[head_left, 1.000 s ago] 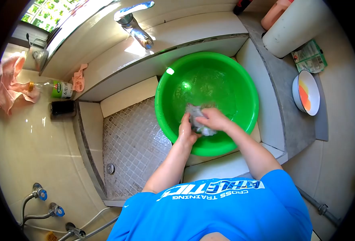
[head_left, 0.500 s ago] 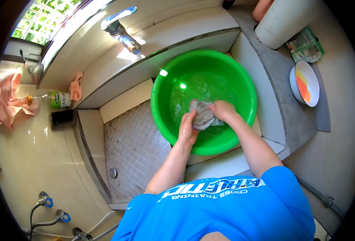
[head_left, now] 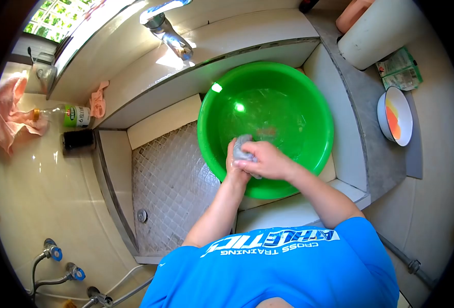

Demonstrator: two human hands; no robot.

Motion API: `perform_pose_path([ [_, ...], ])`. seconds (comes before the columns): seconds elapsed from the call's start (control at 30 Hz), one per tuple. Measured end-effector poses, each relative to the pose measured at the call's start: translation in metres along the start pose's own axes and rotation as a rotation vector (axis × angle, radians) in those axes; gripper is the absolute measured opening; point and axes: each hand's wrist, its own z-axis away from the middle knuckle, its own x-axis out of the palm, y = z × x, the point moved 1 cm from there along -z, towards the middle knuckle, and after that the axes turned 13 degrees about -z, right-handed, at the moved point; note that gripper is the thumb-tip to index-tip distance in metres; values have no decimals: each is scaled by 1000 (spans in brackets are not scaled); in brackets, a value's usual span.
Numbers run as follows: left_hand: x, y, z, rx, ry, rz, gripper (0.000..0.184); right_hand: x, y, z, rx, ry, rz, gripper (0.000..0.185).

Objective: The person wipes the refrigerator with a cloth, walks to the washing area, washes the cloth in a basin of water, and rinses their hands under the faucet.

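Observation:
A wet grey cloth (head_left: 242, 145) is bunched between my two hands over the near left part of a green basin (head_left: 325, 115). My left hand (head_left: 234, 163) is closed around its left side, partly covered by the other hand. From the right, my right hand (head_left: 264, 158) presses and grips the cloth, fingers curled over it. Shallow, cloudy water (head_left: 273, 110) lies in the basin below. What kind of cloth item it is, I cannot make out.
The basin stands in a tiled sink with a drain (head_left: 142, 215). A faucet (head_left: 173, 38) juts over the back ledge. An enamel bowl (head_left: 402, 117) sits on the right counter. At left are a bottle (head_left: 77, 116), a dark brush (head_left: 78, 139) and a pink cloth (head_left: 12, 120).
The cloth went from spread out to bunched up. My right hand moved left and toward me, joining the left hand around it. The view has shifted slightly.

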Motion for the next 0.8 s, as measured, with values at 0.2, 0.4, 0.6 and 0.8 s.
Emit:
perform_pose_path([
  [0.2, 43, -5, 17, -197, 276, -266, 38, -2, 40, -6, 139, 226, 246, 33],
  [0.4, 41, 0, 18, -183, 489, -572, 32, -56, 110, 4, 581, 252, 397, 34],
  [0.6, 27, -1, 19, -151, 624, -630, 39, -55, 125, 10, 544, 560, 527, 37],
  [0.8, 19, 0, 9, -92, 561, -388, 41, -11, 50, -7, 224, 39, -34, 37],
])
